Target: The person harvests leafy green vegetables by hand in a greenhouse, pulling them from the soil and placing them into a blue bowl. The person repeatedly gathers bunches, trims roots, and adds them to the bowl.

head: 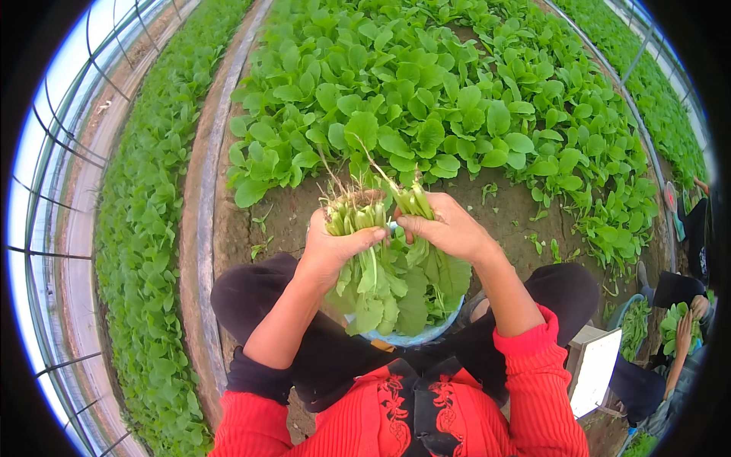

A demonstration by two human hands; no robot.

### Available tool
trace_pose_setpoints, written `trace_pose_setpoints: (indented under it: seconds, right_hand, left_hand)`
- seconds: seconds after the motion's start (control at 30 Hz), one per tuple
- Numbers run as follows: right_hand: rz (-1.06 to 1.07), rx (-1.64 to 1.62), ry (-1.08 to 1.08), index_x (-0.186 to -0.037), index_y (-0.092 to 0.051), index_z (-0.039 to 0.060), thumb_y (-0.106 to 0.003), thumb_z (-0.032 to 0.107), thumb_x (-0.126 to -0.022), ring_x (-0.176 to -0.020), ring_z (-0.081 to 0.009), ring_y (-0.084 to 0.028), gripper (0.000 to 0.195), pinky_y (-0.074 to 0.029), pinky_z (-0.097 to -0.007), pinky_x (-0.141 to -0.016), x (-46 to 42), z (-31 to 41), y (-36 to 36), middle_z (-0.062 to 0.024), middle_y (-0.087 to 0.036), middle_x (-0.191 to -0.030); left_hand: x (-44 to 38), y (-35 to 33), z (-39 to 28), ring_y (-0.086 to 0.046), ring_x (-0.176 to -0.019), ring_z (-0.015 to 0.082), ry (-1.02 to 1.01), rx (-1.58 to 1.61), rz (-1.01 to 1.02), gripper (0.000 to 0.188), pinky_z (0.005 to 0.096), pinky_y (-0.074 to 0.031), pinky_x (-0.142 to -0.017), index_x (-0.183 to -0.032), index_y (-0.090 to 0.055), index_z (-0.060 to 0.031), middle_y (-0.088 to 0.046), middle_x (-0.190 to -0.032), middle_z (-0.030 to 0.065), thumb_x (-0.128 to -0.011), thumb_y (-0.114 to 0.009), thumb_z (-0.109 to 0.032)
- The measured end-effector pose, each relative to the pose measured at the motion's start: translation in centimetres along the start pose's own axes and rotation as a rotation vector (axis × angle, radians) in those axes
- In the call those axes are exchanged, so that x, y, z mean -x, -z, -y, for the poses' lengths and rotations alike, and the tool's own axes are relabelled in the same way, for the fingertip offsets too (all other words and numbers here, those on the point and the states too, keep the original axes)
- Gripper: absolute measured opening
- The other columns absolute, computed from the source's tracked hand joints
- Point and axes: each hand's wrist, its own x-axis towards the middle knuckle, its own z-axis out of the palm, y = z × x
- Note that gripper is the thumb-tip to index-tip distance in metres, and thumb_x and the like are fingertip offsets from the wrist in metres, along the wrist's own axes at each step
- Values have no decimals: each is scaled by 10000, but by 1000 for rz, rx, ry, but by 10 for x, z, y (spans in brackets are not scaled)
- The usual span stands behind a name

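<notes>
My left hand (340, 243) grips a thick bunch of leafy greens (371, 308), its pale stems and brown roots pointing up and away from me. Close beside it, my right hand (451, 228) holds a smaller bunch of the same greens (420, 203), also roots up. Leaves from both bunches hang down over a blue basin (420, 338) between my legs. More greens seem to lie inside it, though the hanging leaves hide most of the interior. The fingers of my right hand curl around the stems.
Dense rows of leafy plants (428, 103) grow ahead, past bare soil (308, 211) strewn with small sprigs. A grey pipe or strip (214, 171) runs along the left. At right are a white-topped box (597, 371), another basin (619, 311) and a co-worker's hands (688, 325) holding greens.
</notes>
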Motion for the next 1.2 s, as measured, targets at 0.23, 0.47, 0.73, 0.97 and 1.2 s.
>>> trace_pose_setpoints:
  seconds: [0.23,0.47,0.73,0.97,1.2]
  right_hand:
    - [-189,405,183,-944,-498,-28,-569,121,-766,-881,-441,-575,242,-456,-463,-755,4,27,-20,-260,-587,-865]
    - [126,85,125,-1239,-525,-10,-578,180,-847,-892,-317,-608,439,-473,-380,-810,1,26,-5,-215,-636,-1000]
    - [-153,319,154,-1036,-542,-46,-595,229,-836,-854,-390,-626,344,-483,-449,-774,1,28,-16,-235,-638,-925]
    - [-388,647,54,-1173,-509,-20,-554,174,-813,-925,-461,-581,411,-464,-511,-783,8,39,-42,-267,-597,-1025]
    - [-506,621,404,-1416,-305,-20,-555,91,-829,-980,-378,-551,648,-414,-448,-889,14,33,-59,-216,-567,-1080]
  left_hand:
    - [-2,-9,-8,-629,-837,101,-202,-65,-90,343,248,-511,-785,-1092,-632,34,-684,-978,52,-757,-705,39]
    - [0,-12,-12,-641,-825,114,-182,31,-99,338,251,-523,-772,-1071,-630,10,-681,-959,53,-747,-723,35]
    - [-4,-20,-6,-645,-921,158,-255,-79,-69,416,296,-513,-857,-1121,-605,6,-673,-1043,81,-736,-763,21]
    - [-5,-25,-6,-624,-976,144,-273,-1,-51,498,294,-495,-887,-1192,-557,6,-666,-1085,92,-742,-770,21]
    - [-2,-17,-15,-632,-947,154,-257,70,-139,427,295,-501,-870,-1154,-586,-4,-669,-1051,72,-756,-733,43]
